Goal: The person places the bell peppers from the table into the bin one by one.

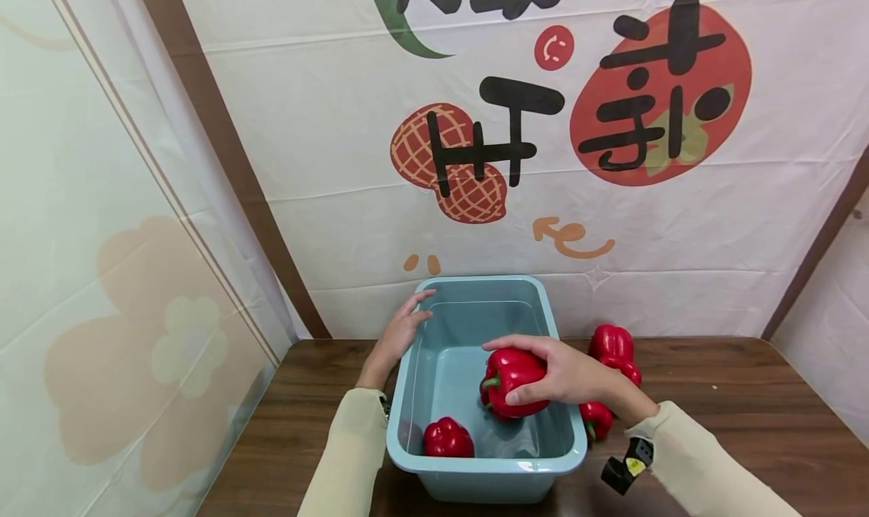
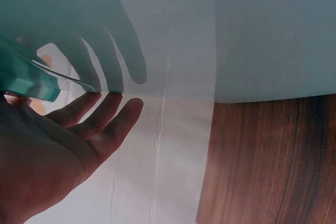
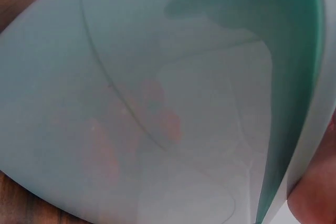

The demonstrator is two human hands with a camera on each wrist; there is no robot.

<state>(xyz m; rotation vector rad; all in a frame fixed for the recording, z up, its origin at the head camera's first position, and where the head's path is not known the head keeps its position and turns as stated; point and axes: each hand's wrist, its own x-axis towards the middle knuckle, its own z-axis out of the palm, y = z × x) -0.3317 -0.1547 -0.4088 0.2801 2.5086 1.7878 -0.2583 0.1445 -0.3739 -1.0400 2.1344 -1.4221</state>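
Note:
My right hand grips a red bell pepper with a green stem, fingers over its top and thumb on its near side. Held this way, the pepper is inside the outline of a light blue plastic bin. Another red bell pepper lies in the bin's near left corner. On the bin's left rim rests my left hand, two digits reaching over the edge. Its other fingers lean fairly straight against the outer wall in the left wrist view. The right wrist view mostly shows the bin's outer wall.
Several more red bell peppers lie on the wooden table right of the bin, partly behind my right forearm. A white printed cloth hangs behind the table, and another cloth hangs at the left.

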